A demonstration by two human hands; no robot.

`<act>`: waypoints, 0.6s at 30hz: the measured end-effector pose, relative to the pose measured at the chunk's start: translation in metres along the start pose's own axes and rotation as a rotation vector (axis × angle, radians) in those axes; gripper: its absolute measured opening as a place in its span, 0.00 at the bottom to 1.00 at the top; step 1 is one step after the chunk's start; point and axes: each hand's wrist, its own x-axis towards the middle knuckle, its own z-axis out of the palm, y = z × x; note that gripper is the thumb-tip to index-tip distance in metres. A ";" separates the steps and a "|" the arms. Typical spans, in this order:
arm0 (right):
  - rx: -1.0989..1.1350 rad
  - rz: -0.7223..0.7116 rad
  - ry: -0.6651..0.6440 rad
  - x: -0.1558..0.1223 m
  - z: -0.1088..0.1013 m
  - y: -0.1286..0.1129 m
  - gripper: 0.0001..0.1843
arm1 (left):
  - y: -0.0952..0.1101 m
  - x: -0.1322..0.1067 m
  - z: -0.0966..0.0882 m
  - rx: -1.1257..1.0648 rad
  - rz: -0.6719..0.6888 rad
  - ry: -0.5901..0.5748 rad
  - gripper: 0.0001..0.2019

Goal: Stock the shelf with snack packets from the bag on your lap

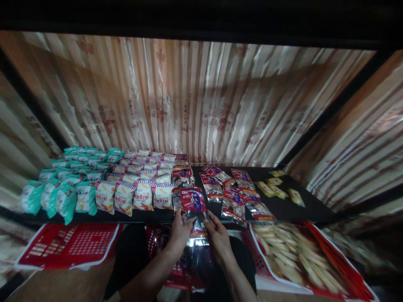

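Both my hands hold one red and blue snack packet [193, 201] upright at the front edge of a black shelf [302, 205]. My left hand [180, 228] grips its lower left edge with closed fingers. My right hand [218, 234] pinches its lower right edge. Behind the packet stand more red packets [184, 176] in a row. To its right, several similar red packets [234, 195] lie loosely on the shelf.
Teal packets [59, 193] and white-and-red striped packets [138, 191] stand in rows on the shelf's left. Small yellow packets [277, 186] lie at the far right. Below are a red basket [71, 245] on the left and a red bin of pale biscuit packs [299, 256] on the right. Striped fabric [201, 100] lines the back.
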 end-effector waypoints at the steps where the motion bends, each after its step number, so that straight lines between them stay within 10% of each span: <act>1: -0.012 -0.012 0.004 0.005 0.001 -0.002 0.44 | 0.000 0.002 0.001 0.021 0.015 0.010 0.31; 8: -0.086 -0.088 0.010 0.039 0.013 -0.018 0.42 | 0.016 0.014 0.010 0.473 0.231 0.114 0.31; 18: -0.247 -0.181 -0.014 0.080 0.029 -0.031 0.33 | 0.050 0.036 0.029 0.649 0.199 0.100 0.30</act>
